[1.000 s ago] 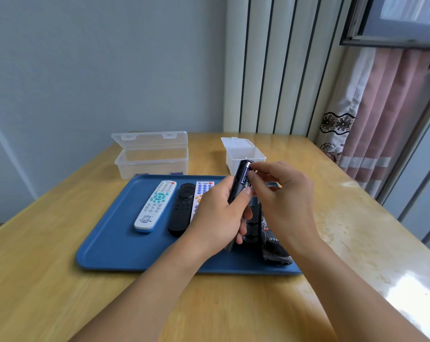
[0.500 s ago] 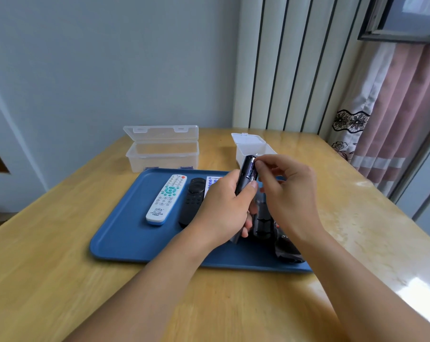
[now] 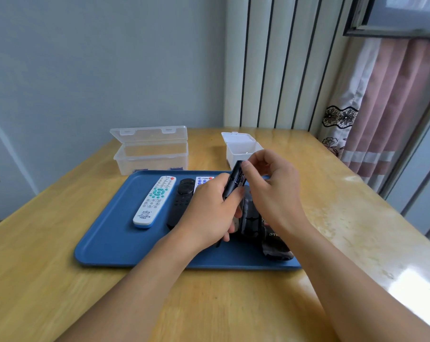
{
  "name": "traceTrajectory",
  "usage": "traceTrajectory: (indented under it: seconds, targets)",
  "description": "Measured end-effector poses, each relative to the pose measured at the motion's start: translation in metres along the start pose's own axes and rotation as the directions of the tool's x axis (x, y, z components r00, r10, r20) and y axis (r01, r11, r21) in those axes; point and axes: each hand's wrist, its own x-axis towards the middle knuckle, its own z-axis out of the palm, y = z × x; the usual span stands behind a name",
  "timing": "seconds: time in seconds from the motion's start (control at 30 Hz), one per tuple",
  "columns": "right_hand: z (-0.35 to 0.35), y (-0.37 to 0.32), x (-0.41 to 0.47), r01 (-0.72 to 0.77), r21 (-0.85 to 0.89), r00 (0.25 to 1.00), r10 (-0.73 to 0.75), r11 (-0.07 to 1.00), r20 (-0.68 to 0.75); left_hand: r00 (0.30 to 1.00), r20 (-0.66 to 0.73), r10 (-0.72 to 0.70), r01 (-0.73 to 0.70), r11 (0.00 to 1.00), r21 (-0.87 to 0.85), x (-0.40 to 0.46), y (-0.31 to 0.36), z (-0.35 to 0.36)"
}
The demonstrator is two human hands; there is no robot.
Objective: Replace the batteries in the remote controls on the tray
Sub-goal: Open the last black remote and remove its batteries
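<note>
Left hand gripped a black remote raised above the blue tray, tilted upright with its top end toward the small box. Right hand worked at that top end, thumb and forefinger pinched together at the open battery bay; I could not tell whether a cell sat between the fingertips.

Change over the last second: hands and remote kept almost the same pose. The right-hand fingers shifted slightly along the upper end of the remote; the grip of the left hand did not alter. Most of the apparent movement was my head camera swinging. My reading: the job was mid-step on this one remote, a cell being eased out or seated, and nothing was finished yet.

Count, as far as visible:
- Remotes flat on the tray: a white remote with teal buttons, a black one with a round pad just beside it, a white one with coloured keys mostly hidden behind the left hand, and a dark one under the hands. With the held one, five.
- One dark printed packet or object at the tray's right front corner; contents unclear.
- Two plastic boxes on the tabletop beyond the tray, both lids up: a wide clear box and a small white box.
- Loose batteries: none I could make out.
</note>
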Motion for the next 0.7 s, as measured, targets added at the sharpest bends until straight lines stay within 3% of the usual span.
traceTrajectory:
  seconds: [0.23,0.33,0.37,0.43,0.5,0.53,0.57,0.6,0.63,0.67,0.7]
  targets:
    - [-0.004,0.0,0.002,-0.031,0.051,0.999,0.032,0.998,-0.021,0.999,-0.047,0.002,0.0,0.999,0.048,-0.001,0.001,0.005]
    - [-0.002,-0.005,0.002,-0.185,0.339,0.979,0.204,0.922,-0.022,0.997,-0.081,0.008,-0.009,1.0,-0.011,0.001,0.002,0.005]
    - [-0.003,-0.007,0.005,-0.299,0.514,0.939,0.342,0.804,0.012,0.997,-0.082,-0.015,0.008,0.996,-0.088,0.001,0.002,0.006]
    - [-0.01,-0.009,0.013,-0.485,0.796,0.786,0.58,0.362,0.215,0.991,-0.032,-0.131,0.111,0.929,-0.352,0.002,0.006,0.006]
    - [-0.018,-0.006,0.018,-0.554,0.829,0.613,0.633,-0.081,0.472,0.971,0.072,-0.226,0.227,0.795,-0.563,0.002,0.01,0.003]
    - [-0.021,-0.004,0.019,-0.574,0.795,0.554,0.621,-0.197,0.554,0.963,0.109,-0.245,0.26,0.753,-0.605,0.002,0.011,0.001]
    - [-0.023,-0.003,0.02,-0.611,0.761,0.516,0.619,-0.22,0.593,0.959,0.133,-0.252,0.278,0.728,-0.626,0.002,0.013,-0.001]
    - [-0.023,-0.003,0.019,-0.658,0.741,0.517,0.636,-0.133,0.573,0.957,0.144,-0.253,0.286,0.716,-0.637,0.001,0.013,-0.003]
    - [-0.023,-0.003,0.019,-0.702,0.707,0.571,0.658,0.08,0.492,0.955,0.152,-0.254,0.291,0.711,-0.64,0.001,0.014,-0.005]
    - [-0.025,-0.003,0.018,-0.688,0.604,0.684,0.638,0.403,0.354,0.954,0.162,-0.251,0.295,0.713,-0.636,0.0,0.015,-0.007]
    - [-0.027,-0.004,0.017,-0.554,0.387,0.831,0.515,0.737,0.21,0.955,0.171,-0.244,0.296,0.719,-0.628,0.0,0.015,-0.009]
